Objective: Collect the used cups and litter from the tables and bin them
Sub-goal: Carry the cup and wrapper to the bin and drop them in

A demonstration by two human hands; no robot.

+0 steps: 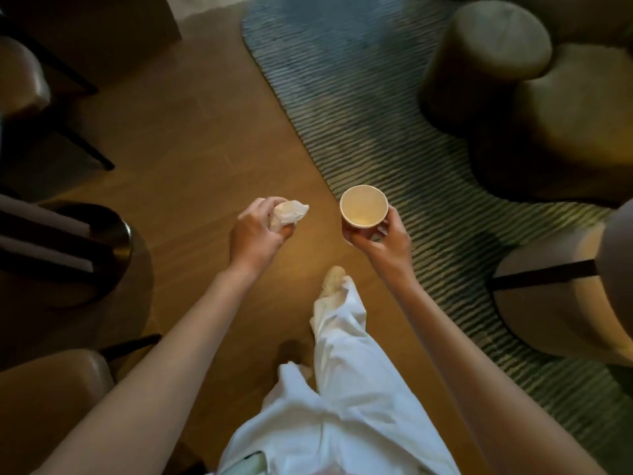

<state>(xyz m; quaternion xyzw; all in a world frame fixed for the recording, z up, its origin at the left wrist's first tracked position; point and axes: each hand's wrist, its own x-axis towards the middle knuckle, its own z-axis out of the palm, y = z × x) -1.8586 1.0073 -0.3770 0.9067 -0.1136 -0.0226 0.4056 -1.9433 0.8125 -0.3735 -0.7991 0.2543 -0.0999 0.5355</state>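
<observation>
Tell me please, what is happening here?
A person is walking over a wooden floor beside a striped rug, carrying litter. The left hand holds a crumpled napkin in its grip. The right hand holds a paper cup upright; it looks almost empty. No bin is in view, so nothing is binned yet.
</observation>
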